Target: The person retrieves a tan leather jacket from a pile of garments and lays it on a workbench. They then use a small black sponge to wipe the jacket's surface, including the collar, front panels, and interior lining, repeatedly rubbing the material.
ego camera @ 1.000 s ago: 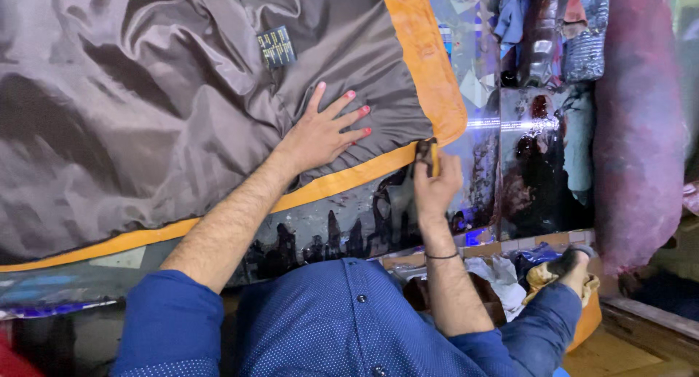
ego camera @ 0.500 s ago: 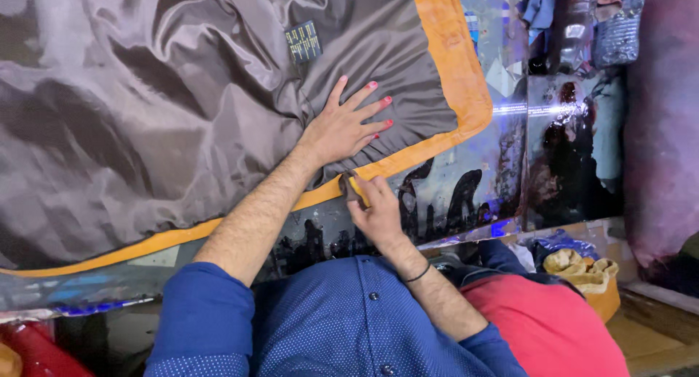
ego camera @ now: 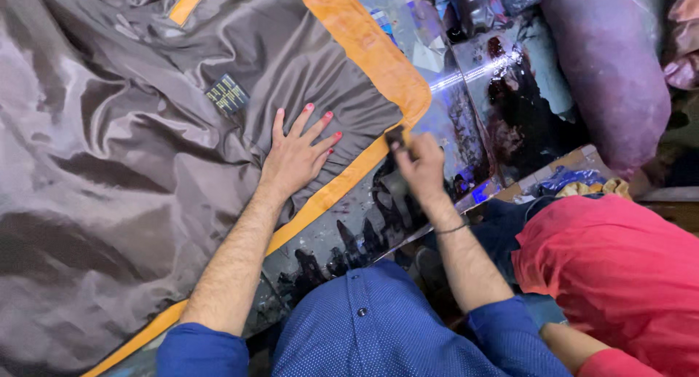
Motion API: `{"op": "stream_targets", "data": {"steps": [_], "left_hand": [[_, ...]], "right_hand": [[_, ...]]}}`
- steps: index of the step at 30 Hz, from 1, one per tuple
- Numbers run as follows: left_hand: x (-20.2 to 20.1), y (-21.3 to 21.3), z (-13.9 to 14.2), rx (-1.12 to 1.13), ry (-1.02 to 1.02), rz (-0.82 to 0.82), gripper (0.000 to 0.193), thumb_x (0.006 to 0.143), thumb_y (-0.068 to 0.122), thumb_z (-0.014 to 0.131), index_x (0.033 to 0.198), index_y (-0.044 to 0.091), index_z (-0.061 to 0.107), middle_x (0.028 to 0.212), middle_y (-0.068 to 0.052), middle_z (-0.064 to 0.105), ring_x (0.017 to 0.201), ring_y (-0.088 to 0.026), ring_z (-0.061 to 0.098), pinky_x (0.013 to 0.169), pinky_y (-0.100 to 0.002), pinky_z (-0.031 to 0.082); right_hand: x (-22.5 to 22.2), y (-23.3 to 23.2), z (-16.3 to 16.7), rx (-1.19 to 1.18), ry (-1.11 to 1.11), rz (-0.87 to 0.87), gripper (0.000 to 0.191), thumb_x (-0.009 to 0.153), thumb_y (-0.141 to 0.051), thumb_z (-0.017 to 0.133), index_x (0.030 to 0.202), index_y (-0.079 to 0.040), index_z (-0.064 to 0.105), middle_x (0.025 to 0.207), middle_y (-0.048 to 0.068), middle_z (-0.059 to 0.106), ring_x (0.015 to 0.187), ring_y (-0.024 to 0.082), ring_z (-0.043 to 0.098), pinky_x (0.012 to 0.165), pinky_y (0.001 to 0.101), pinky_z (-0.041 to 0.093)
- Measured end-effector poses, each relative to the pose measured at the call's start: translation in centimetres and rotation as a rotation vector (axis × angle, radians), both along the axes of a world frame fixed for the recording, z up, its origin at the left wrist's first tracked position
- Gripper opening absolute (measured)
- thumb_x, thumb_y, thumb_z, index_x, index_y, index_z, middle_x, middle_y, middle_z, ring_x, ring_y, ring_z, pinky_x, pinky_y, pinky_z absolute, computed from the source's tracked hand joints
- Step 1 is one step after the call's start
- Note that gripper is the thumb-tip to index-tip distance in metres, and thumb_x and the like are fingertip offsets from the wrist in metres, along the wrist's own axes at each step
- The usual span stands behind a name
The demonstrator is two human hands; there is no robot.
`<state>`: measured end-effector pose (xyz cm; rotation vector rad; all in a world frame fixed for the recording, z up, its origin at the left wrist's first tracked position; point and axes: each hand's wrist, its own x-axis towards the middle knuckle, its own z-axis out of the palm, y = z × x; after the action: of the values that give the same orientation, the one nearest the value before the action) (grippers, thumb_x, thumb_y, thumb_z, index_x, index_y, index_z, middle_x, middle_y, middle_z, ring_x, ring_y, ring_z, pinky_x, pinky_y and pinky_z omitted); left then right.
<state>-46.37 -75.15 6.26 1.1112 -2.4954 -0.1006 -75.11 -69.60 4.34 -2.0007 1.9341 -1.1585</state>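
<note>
Head view looks down on a shiny grey-brown fabric (ego camera: 131, 173) with an orange border (ego camera: 364, 49), spread wide over a table with a glossy printed cover (ego camera: 349, 238). The left hand (ego camera: 295, 155) lies flat on the cloth just inside the border, its fingers (ego camera: 320, 126) spread wide and pressing down, nails painted red. The right hand (ego camera: 419, 166) sits just beside it at the cloth's edge, fingers curled tight around a small dark object (ego camera: 395, 136) that meets the orange strip; what the object is cannot be made out. A small dark label (ego camera: 227, 94) with pale print lies on the cloth above the left hand. Both forearms come from rolled blue sleeves of a dotted shirt (ego camera: 393, 333). At the lower right a red garment (ego camera: 619, 268) crowds in near the right elbow, and a purple padded roll (ego camera: 604, 64) lies at the upper right, well apart.
</note>
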Motion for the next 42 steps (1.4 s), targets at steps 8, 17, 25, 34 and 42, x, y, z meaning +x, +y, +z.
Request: {"op": "stream_targets", "data": {"steps": [8,17,25,34,42], "left_hand": [[-0.2,0.2,0.6,-0.014,-0.027,0.008,0.036,0.093,0.031,0.071,0.129,0.03,0.072,0.155,0.001,0.051,0.151,-0.028,0.034,0.121,-0.067,0.015],[-0.8,0.0,0.2,-0.028,-0.013,0.018,0.033,0.092,0.027,0.071,0.126,0.027,0.073,0.152,-0.001,0.054,0.149,-0.029,0.037,0.12,-0.066,0.019],[-2.3,8.3,1.6,0.185,0.033,-0.144,0.033,0.09,0.031,0.079,0.117,0.014,0.073,0.113,-0.003,0.064,0.104,-0.027,0.057,0.086,-0.044,0.043],[0.0,9.6,-0.1,0.211,0.211,-0.062,0.046,0.078,0.024,0.083,0.121,0.013,0.071,0.134,0.0,0.064,0.123,-0.027,0.055,0.101,-0.045,0.044],[-0.4,10.7,0.3,0.066,0.123,-0.045,0.048,0.076,0.027,0.079,0.121,0.013,0.069,0.136,-0.01,0.062,0.127,-0.032,0.053,0.105,-0.05,0.041]], "right_hand": [[9.8,7.9,-1.6,-0.046,-0.081,0.393,0.054,0.078,-0.012,0.073,0.13,-0.002,0.061,0.118,0.022,0.062,0.108,0.043,0.064,0.093,0.0477,0.055],[-1.3,0.9,0.6,-0.026,-0.132,-0.016,0.029,0.087,-0.009,0.075,0.115,-0.005,0.07,0.091,0.015,0.062,0.08,0.031,0.064,0.07,0.0395,0.052],[-6.5,2.1,1.3,-0.061,-0.546,-0.145,0.024,0.096,-0.011,0.076,0.117,-0.001,0.069,0.099,0.009,0.065,0.088,0.018,0.06,0.081,0.0286,0.05],[-2.6,3.3,0.2,-0.011,-0.276,0.256,0.032,0.085,-0.009,0.077,0.114,-0.001,0.068,0.1,0.015,0.066,0.089,0.029,0.066,0.078,0.0348,0.053],[-9.1,-0.9,2.2,-0.153,-0.221,-0.187,0.026,0.088,-0.008,0.078,0.113,-0.003,0.07,0.098,0.013,0.066,0.087,0.028,0.067,0.077,0.0365,0.053]]}}
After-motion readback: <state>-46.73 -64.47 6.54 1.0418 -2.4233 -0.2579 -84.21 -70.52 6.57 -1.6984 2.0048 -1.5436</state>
